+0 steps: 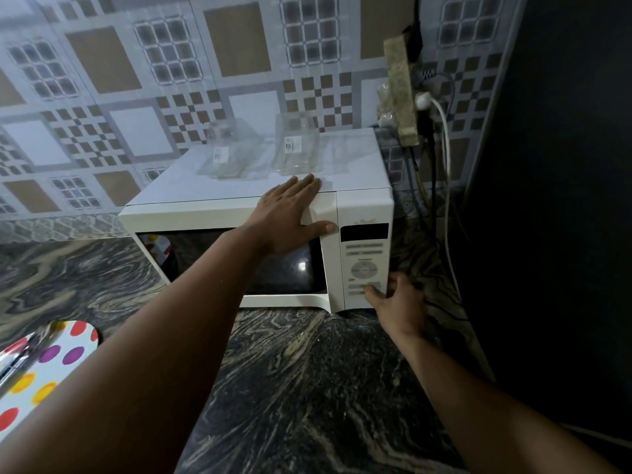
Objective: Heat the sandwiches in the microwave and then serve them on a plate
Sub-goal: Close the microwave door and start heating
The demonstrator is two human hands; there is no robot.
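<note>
A white microwave (191, 213) stands on the dark marbled counter with its door closed. My left hand (290, 213) lies flat over the top right corner of the door, fingers on the roof, thumb on the door's edge. My right hand (398, 302) is at the lower right corner of the control panel (365, 254), thumb pressed on a lower button. Two clear empty plastic sandwich packs (297, 148) sit on the microwave's roof. A white plate with coloured dots (51, 364) lies at the lower left. Nothing inside shows through the dark window.
A patterned tile wall runs behind. A socket strip (402, 87) with plugs and hanging cables (444, 159) is right of the microwave. A dark wall or panel (554, 200) closes off the right side. A metal utensil (20, 357) rests on the plate.
</note>
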